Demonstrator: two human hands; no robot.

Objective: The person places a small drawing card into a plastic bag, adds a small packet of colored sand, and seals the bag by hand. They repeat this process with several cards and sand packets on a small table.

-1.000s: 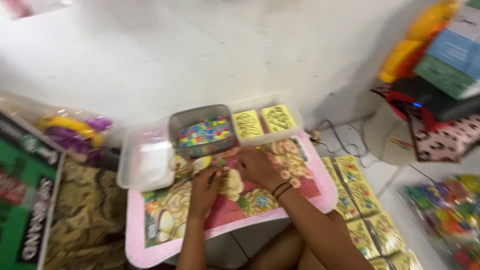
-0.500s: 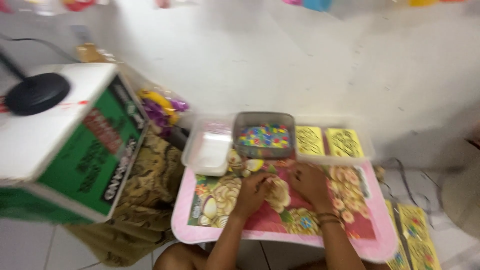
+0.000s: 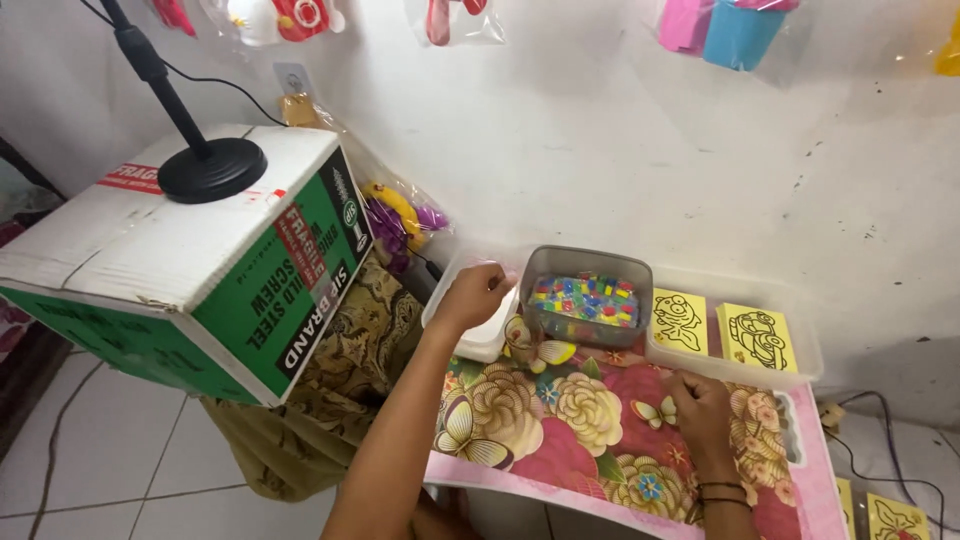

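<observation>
Left hand (image 3: 472, 296) over white lid (image 3: 478, 338), perhaps pinching.

The left hand (image 3: 475, 293) curls over the white tray (image 3: 480, 340), so whether its fingertips pinch anything cannot be told, and much of the tray is hidden beneath it. The small coloured pieces in the grey tub (image 3: 588, 296) are too small to make out singly. The flowered tabletop (image 3: 560, 420) is cut off at the bottom and right edges. The hanging toys (image 3: 270, 18) above are cropped by the top edge. The stand's pole (image 3: 150, 70) runs out of view at the top.
</observation>
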